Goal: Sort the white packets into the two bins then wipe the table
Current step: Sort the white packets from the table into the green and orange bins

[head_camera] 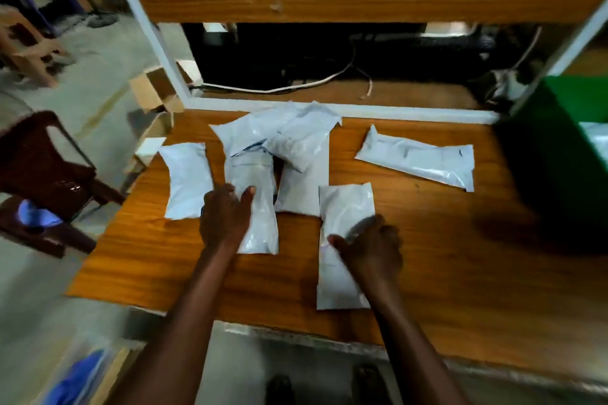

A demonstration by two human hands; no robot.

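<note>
Where the right hand (368,248) meets the table, curls over the near packet (342,207), thumb pressed along the packet's left edge and fingers bent down onto its middle, gripping it against the wooden table (427,273). Over on the left, rests as the left hand (227,217) on a long packet (256,207) at the near end of the central heap, thumb raised on the packet's face and fingers folded at its left edge; pinching it, so far as the blur allows. Lies upright between the two hands, that heap of packets (289,141), several overlapping and reaching back to the white frame bar (329,107). Sits just left of the left hand, apart from the heap, a single packet (187,177) near the table's left edge. Lies slanted and alone toward the back right another packet (418,158). Stands at the table's right end a green bin (559,128), with something pale showing inside at the picture's edge, too cropped to tell whether a packet. Stand off the left edge a dark chair (49,168) and an open cardboard box (154,89) on the floor.
</note>
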